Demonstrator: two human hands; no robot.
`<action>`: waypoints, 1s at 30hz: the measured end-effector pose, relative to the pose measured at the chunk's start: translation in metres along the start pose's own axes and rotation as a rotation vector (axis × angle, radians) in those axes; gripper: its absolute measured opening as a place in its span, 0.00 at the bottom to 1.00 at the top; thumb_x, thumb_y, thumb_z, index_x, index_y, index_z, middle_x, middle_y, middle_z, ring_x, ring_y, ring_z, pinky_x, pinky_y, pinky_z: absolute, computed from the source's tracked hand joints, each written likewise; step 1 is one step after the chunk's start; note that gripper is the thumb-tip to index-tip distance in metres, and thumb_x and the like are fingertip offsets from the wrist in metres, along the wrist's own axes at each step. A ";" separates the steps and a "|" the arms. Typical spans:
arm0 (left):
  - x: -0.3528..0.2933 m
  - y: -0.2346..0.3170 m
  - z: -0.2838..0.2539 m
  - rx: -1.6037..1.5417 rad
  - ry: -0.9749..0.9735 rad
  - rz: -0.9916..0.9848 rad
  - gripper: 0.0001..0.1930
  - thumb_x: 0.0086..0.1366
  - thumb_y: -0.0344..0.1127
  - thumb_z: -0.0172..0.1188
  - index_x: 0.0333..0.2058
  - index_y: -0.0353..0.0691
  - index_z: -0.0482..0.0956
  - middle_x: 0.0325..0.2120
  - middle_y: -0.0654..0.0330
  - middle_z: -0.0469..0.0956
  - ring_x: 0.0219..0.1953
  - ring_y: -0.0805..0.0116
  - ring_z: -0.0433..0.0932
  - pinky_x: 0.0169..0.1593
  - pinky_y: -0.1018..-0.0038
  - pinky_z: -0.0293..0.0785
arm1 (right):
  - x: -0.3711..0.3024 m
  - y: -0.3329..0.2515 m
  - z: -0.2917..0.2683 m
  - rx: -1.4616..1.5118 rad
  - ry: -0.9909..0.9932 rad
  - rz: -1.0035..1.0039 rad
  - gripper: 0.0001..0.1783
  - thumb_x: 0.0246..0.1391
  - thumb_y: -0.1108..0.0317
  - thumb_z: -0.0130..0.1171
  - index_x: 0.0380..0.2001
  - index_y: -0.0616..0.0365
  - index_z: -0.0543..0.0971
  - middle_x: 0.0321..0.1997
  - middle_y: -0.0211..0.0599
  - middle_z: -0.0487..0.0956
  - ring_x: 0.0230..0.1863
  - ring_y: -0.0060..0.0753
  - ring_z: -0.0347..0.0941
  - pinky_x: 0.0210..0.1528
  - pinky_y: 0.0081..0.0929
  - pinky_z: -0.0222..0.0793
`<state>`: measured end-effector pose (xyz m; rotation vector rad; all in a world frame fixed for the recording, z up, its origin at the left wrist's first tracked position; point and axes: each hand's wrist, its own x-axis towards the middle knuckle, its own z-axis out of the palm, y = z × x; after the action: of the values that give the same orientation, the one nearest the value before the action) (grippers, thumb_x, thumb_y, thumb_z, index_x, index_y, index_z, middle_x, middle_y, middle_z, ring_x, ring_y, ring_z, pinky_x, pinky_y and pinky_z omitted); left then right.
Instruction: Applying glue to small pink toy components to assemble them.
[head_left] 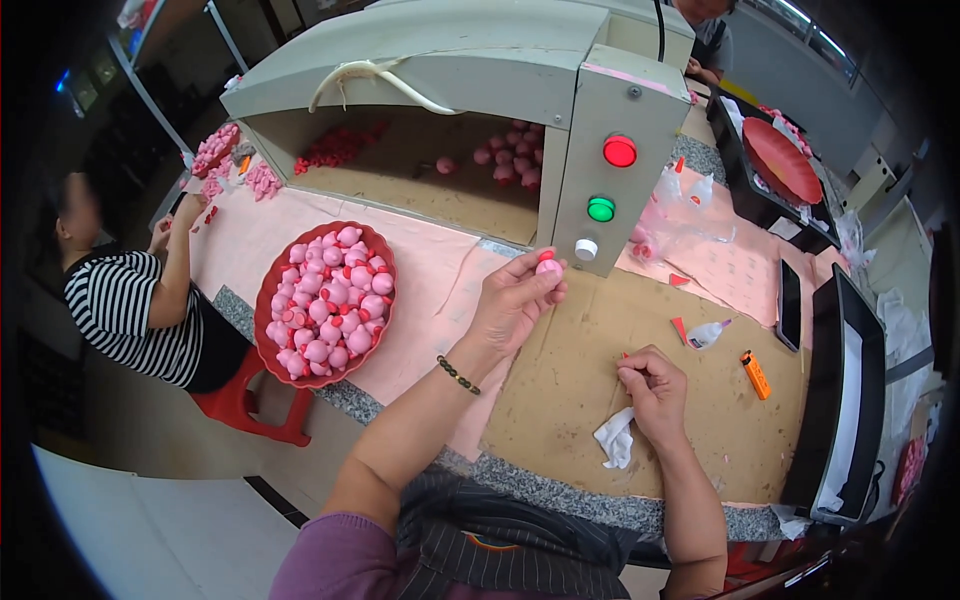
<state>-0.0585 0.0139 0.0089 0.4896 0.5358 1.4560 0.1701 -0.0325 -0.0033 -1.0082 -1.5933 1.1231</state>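
Observation:
My left hand (510,305), with a beaded bracelet at its wrist, holds up a small pink figure (549,267) with a red part on top, in front of the machine's control panel. The figure sits between thumb and fingertips. Lower and to the right, my right hand (655,395) is closed in a pinch above the cardboard (560,390). A tiny red piece (625,355) shows at its fingertips. Beside that hand lies a crumpled white tissue (615,438). Left of my left arm stands a red bowl (262,325) heaped with round pink figures (330,300).
A grey tunnel machine (420,70) spans the back, with pink and red pieces inside. A glue bottle (707,334), an orange lighter (755,375), a phone (789,305) and a black tray (835,400) lie at right. A person in stripes (125,310) works at left, another at far right.

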 end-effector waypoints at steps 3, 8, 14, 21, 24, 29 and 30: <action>-0.006 0.000 0.005 0.214 0.027 0.024 0.13 0.58 0.25 0.57 0.43 0.31 0.73 0.34 0.55 0.77 0.26 0.73 0.74 0.31 0.80 0.71 | -0.001 -0.001 0.001 -0.033 -0.012 -0.009 0.04 0.48 0.84 0.52 0.27 0.66 0.76 0.27 0.29 0.69 0.24 0.15 0.63 0.25 0.13 0.57; -0.018 -0.008 0.017 0.434 -0.036 -0.025 0.13 0.60 0.28 0.55 0.44 0.29 0.74 0.29 0.57 0.77 0.20 0.79 0.69 0.22 0.85 0.64 | -0.001 -0.002 0.004 -0.061 0.038 0.007 0.02 0.46 0.81 0.55 0.25 0.65 0.76 0.23 0.29 0.70 0.23 0.16 0.62 0.24 0.15 0.56; -0.031 -0.030 0.030 0.473 -0.115 -0.252 0.16 0.64 0.31 0.52 0.49 0.30 0.72 0.31 0.60 0.75 0.20 0.81 0.67 0.21 0.86 0.59 | -0.001 -0.003 0.002 -0.061 0.008 -0.014 0.04 0.50 0.82 0.52 0.30 0.66 0.76 0.27 0.29 0.70 0.26 0.15 0.64 0.27 0.13 0.58; -0.045 -0.052 0.028 0.153 -0.255 -0.463 0.20 0.66 0.32 0.48 0.56 0.33 0.64 0.37 0.59 0.74 0.30 0.75 0.71 0.32 0.81 0.68 | -0.002 -0.019 0.010 0.488 0.056 0.108 0.10 0.52 0.82 0.53 0.39 0.67 0.71 0.27 0.32 0.73 0.28 0.19 0.71 0.30 0.15 0.68; -0.045 -0.054 0.025 0.149 -0.254 -0.477 0.19 0.66 0.30 0.47 0.56 0.34 0.64 0.39 0.58 0.74 0.33 0.72 0.72 0.36 0.79 0.71 | -0.003 -0.016 0.011 0.527 0.035 0.060 0.09 0.51 0.84 0.53 0.37 0.68 0.70 0.28 0.36 0.74 0.28 0.21 0.72 0.30 0.20 0.73; -0.043 -0.054 0.021 0.099 -0.263 -0.517 0.19 0.66 0.28 0.47 0.56 0.35 0.65 0.36 0.59 0.74 0.32 0.73 0.72 0.37 0.78 0.72 | -0.004 -0.020 0.009 0.512 0.007 0.072 0.08 0.52 0.84 0.52 0.36 0.68 0.70 0.28 0.36 0.74 0.28 0.22 0.73 0.31 0.21 0.74; -0.043 -0.054 0.020 0.100 -0.262 -0.514 0.19 0.66 0.28 0.47 0.55 0.35 0.65 0.36 0.59 0.74 0.32 0.73 0.72 0.36 0.78 0.72 | -0.004 -0.021 0.008 0.497 0.004 0.086 0.08 0.52 0.84 0.51 0.37 0.67 0.70 0.28 0.35 0.74 0.28 0.21 0.73 0.30 0.20 0.73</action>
<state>-0.0051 -0.0323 -0.0062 0.5634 0.4814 0.8633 0.1607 -0.0431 0.0148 -0.7473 -1.1860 1.4802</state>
